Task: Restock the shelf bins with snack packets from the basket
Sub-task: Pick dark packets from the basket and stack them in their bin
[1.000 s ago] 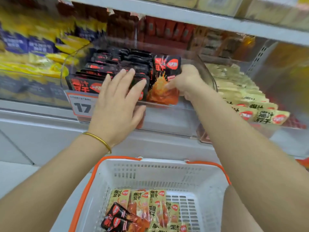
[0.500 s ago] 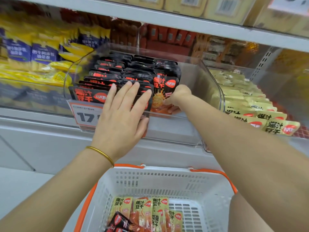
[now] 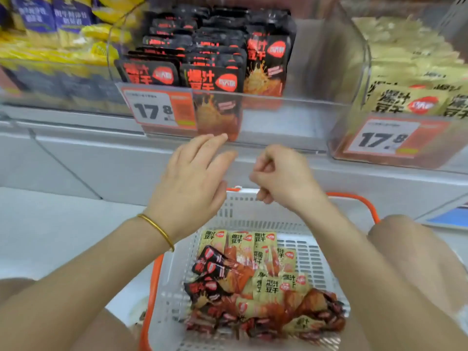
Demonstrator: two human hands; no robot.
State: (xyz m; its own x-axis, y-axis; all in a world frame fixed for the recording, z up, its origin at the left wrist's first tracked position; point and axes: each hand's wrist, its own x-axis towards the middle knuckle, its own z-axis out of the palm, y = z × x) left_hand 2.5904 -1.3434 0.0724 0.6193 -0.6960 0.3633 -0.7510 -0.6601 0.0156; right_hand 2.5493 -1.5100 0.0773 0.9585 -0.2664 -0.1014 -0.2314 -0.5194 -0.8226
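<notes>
Now, the snack packets lie in a loose heap on the basket floor, with black packets toward its left side and yellow packets toward its far and right sides. Both hands hover just above the basket's far rim. The left hand is spread, fingers straight and empty. The right hand has its fingers curled in and holds nothing I can see.

The step looks like a reach down for the next handful. It would go best taking one colour only and lifting the pouches by their flat faces so they stack the same way up. They could then be slotted upright into the matching row. The pouches are flat, glossy film, likely slippery and crinkly, so a firm pinch across several at once should beat scooping.

The basket is stiff white plastic with slotted walls and an orange rim. Above its far rim stands a clear bin of rigid, rounded-cornered plastic, and its shelved black stock stands in upright rows, with open room on the right. A paper price tag hangs on its front. Above the basket's right corner is a neighbouring bin of yellow pouches. A thin gold bangle circles the left wrist.
</notes>
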